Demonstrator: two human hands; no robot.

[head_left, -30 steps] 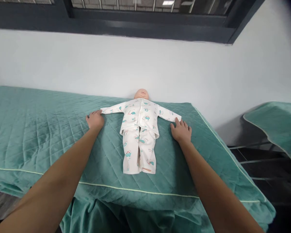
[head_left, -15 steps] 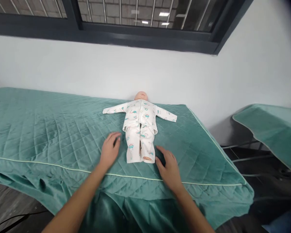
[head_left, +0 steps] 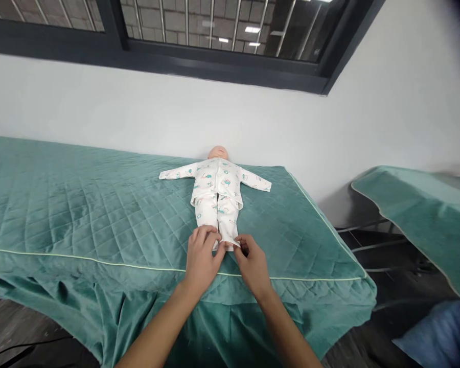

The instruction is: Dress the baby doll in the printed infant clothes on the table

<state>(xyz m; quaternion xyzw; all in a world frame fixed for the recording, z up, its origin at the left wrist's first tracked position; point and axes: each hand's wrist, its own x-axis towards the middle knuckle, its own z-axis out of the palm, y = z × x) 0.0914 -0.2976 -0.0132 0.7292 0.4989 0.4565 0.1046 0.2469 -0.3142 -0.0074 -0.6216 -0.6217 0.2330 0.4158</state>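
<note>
A baby doll (head_left: 217,152) lies on its back on the green quilted bed cover (head_left: 138,214), head toward the wall. It wears a white printed top (head_left: 218,179) with the sleeves spread wide and matching white trousers (head_left: 227,217). At the bottom of the right-hand trouser leg, my left hand (head_left: 205,255) and my right hand (head_left: 252,261) pinch the cuff from either side. A bit of the doll's foot shows in the leg opening between my fingers. My left hand hides the lower part of the other trouser leg.
Behind the bed stands a white wall (head_left: 138,102) with a dark-framed barred window (head_left: 214,64). Another green-covered bed (head_left: 417,214) is at the right, with metal bars in the gap. Blue fabric (head_left: 440,332) lies low at the right, and a black cable (head_left: 30,343) at lower left.
Both hands have come in from beside the doll's legs to the trouser cuff and taken hold of it. The view has shifted slightly to the right.
</note>
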